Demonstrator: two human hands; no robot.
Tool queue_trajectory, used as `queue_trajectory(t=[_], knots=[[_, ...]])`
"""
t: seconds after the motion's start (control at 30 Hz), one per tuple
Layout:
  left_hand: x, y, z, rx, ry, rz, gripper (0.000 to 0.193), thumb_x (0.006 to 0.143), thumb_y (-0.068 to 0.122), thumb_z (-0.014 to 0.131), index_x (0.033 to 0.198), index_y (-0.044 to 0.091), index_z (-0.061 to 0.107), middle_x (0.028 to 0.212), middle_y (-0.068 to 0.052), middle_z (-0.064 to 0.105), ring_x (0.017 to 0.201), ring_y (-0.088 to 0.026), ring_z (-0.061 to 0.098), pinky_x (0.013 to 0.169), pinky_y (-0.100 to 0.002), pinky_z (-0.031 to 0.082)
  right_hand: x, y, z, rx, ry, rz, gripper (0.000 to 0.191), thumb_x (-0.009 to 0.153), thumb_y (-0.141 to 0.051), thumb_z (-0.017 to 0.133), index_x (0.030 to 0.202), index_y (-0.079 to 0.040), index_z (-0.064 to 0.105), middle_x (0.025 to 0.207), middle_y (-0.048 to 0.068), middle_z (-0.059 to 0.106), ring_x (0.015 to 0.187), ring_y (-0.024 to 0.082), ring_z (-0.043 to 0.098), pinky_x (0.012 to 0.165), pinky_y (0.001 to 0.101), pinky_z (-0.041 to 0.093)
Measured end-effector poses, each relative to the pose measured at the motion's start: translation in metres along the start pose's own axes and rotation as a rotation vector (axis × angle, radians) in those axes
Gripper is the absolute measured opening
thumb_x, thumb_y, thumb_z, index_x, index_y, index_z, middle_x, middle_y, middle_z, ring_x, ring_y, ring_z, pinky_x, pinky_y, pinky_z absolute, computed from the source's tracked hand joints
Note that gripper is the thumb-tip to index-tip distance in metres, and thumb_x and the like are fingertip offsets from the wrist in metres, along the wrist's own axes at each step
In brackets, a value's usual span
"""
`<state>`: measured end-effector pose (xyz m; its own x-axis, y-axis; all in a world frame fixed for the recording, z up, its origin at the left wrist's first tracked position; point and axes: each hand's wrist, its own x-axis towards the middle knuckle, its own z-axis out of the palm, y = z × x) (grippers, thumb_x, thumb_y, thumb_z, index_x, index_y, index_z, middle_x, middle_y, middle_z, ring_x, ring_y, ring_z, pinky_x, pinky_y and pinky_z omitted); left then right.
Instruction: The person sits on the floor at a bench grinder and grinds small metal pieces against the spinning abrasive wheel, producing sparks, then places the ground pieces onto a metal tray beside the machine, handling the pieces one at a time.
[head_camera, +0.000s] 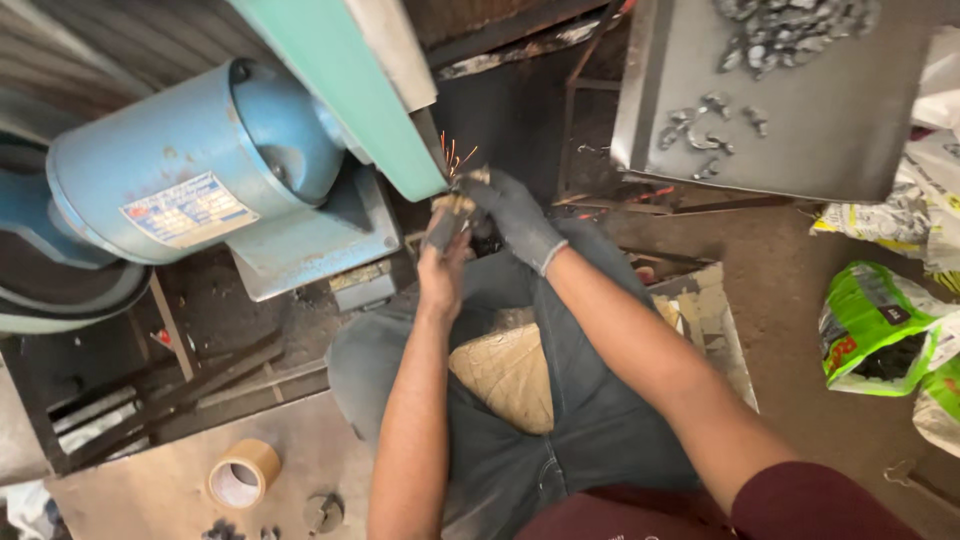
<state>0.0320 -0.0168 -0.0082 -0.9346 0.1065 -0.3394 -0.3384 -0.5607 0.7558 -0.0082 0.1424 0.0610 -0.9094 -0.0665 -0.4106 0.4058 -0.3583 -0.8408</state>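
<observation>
In the head view, the gloved right hand (515, 215) and the left hand (443, 262) both pinch a small metal piece (462, 200) tight against the green belt grinder (350, 90), and sparks (455, 155) fly up. The fingers are very near the moving belt, so I think a slip could scrape them, and sparks could burn the bare left arm. There is little room: the blue motor (200, 160) is close on the left, the metal tray (800, 140) on the right.
</observation>
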Motion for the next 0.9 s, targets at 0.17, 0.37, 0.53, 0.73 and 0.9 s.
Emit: queue_trajectory(t=[0.17, 0.37, 0.53, 0.73, 0.9], knots=[[0.003, 0.01, 0.014, -0.22, -0.15, -0.065, 0.069, 0.104, 0.041, 0.047, 0.158, 0.001, 0.035, 0.166, -0.018, 0.036, 0.156, -0.03, 0.03, 0.127, -0.045, 0.025, 0.018, -0.002, 0.002, 0.124, 0.036, -0.006, 0.03, 0.098, -0.026, 0.072, 0.118, -0.004, 0.069, 0.094, 0.0, 0.07, 0.074, 0.005, 0.062, 0.062, 0.0213, 0.049], [-0.02, 0.039, 0.02, 0.43, 0.13, -0.028, 0.044, 0.094, 0.024, 0.056, 0.134, 0.005, 0.063, 0.117, -0.018, 0.072, 0.102, -0.03, 0.069, 0.08, -0.04, 0.05, -0.029, 0.004, -0.013, -0.13, -0.159, -0.244, 0.04, 0.096, -0.022, 0.074, 0.13, -0.002, 0.067, 0.109, 0.001, 0.07, 0.091, 0.008, 0.064, 0.077, 0.0237, 0.052], [-0.03, 0.056, 0.021, 1.105, 0.101, 0.472, 0.034, 0.081, 0.0, 0.066, 0.115, 0.002, 0.069, 0.095, -0.023, 0.072, 0.085, -0.033, 0.07, 0.074, -0.038, 0.053, -0.055, -0.007, -0.013, -0.74, -0.26, -0.476, 0.036, 0.099, -0.022, 0.073, 0.122, 0.005, 0.07, 0.102, 0.01, 0.072, 0.089, 0.017, 0.068, 0.076, 0.0311, 0.054], [-0.016, 0.06, 0.019, 1.113, 0.221, 0.292, 0.035, 0.079, -0.002, 0.063, 0.113, 0.002, 0.07, 0.081, -0.02, 0.069, 0.068, -0.028, 0.069, 0.067, -0.039, 0.053, -0.039, -0.018, -0.005, -0.636, -0.238, -0.12, 0.026, 0.099, -0.027, 0.067, 0.107, -0.002, 0.07, 0.088, 0.007, 0.071, 0.077, 0.018, 0.066, 0.068, 0.0354, 0.053], [0.001, 0.039, 0.025, 0.668, 0.379, 0.285, 0.018, 0.089, 0.006, 0.067, 0.106, -0.001, 0.071, 0.079, -0.007, 0.071, 0.067, -0.01, 0.063, 0.06, -0.03, 0.05, -0.003, -0.014, 0.005, -0.337, -0.362, -0.397, 0.035, 0.099, -0.026, 0.068, 0.121, 0.001, 0.063, 0.11, 0.008, 0.071, 0.101, 0.015, 0.066, 0.087, 0.0341, 0.053]])
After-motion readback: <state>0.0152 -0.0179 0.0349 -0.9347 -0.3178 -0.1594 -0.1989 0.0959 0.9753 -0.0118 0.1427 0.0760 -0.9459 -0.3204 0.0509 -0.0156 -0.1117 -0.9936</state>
